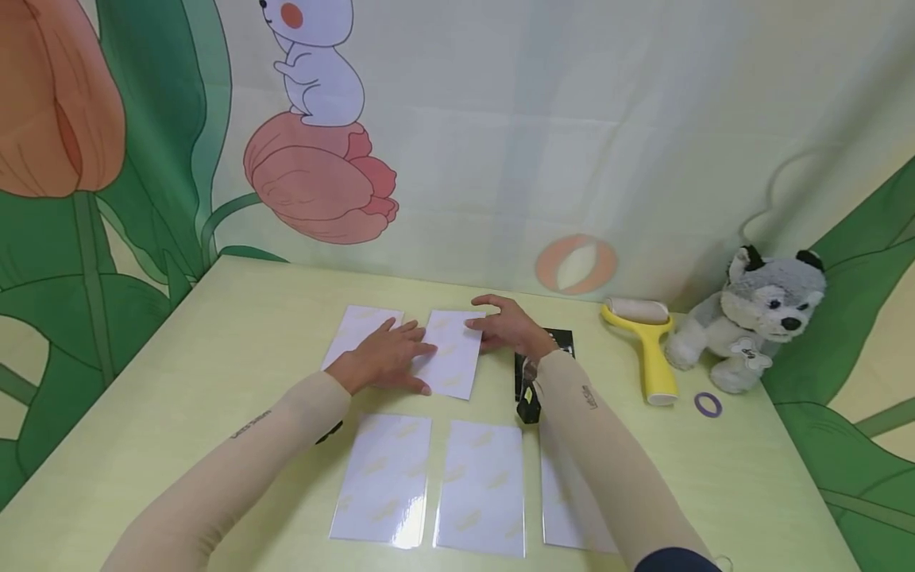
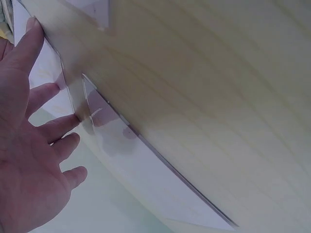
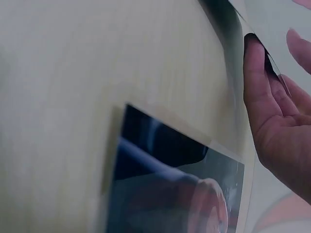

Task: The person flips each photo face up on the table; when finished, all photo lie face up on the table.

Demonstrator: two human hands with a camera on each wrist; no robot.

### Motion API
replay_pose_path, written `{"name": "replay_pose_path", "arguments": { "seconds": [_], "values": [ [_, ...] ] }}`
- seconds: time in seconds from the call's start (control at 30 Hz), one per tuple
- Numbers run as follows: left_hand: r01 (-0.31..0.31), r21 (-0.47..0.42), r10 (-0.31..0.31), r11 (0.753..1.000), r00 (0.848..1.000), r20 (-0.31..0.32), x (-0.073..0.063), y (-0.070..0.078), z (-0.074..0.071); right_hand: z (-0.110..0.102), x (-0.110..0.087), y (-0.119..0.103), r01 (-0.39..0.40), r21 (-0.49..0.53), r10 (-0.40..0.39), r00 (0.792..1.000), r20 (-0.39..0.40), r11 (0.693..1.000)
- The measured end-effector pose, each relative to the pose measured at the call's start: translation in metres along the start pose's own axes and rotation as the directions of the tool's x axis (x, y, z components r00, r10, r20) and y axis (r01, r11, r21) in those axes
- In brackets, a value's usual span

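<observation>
A white card with faint yellow marks (image 1: 449, 353) lies between my two hands at the back of the table. My left hand (image 1: 386, 357) is spread, its fingertips at the card's left edge; the left wrist view shows its fingers nearly straight. At the card's right edge, my right hand (image 1: 509, 327) holds it, thumb on top and other fingers underneath. In the right wrist view those fingers (image 3: 256, 73) reach under the lifted edge. Another white card (image 1: 357, 330) lies to the left, partly covered by my left hand.
Nearer me lie three white cards in a row: left (image 1: 382, 477), middle (image 1: 480, 486) and right (image 1: 575, 500), partly under my forearm. A dark glossy picture card (image 3: 170, 165) lies beside my right wrist. To the right are a yellow-handled roller (image 1: 654, 361), purple ring (image 1: 708, 404) and plush dog (image 1: 765, 310).
</observation>
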State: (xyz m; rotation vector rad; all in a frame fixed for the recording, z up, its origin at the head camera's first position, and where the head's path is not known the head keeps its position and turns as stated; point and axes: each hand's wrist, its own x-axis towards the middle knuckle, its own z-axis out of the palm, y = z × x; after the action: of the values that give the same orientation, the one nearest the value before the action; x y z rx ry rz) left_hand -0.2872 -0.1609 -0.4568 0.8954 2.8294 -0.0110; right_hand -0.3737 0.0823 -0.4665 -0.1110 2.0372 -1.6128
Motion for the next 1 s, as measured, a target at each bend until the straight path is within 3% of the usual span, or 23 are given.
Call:
{"name": "replay_pose_path", "arguments": {
  "seconds": [0.3,0.6,0.87,1.0],
  "values": [
    [0.001,-0.044,-0.001,0.999,1.000,-0.001,0.004,0.000,-0.007,0.000,-0.001,-0.001,0.038,-0.042,-0.040,0.998,-0.046,0.998],
    [0.010,-0.112,-0.007,0.994,0.999,0.032,0.004,0.002,-0.006,0.004,-0.002,0.007,0.052,0.000,-0.052,0.997,-0.055,0.999],
    [0.057,-0.212,-0.059,0.976,0.998,-0.001,0.003,0.009,-0.011,0.004,-0.003,-0.002,0.121,0.078,-0.112,0.988,-0.103,0.990],
    [0.042,-0.229,-0.057,0.973,0.996,-0.063,0.002,0.015,-0.013,0.004,-0.006,-0.008,0.152,0.118,-0.136,0.982,-0.133,0.981]
  ]
}}
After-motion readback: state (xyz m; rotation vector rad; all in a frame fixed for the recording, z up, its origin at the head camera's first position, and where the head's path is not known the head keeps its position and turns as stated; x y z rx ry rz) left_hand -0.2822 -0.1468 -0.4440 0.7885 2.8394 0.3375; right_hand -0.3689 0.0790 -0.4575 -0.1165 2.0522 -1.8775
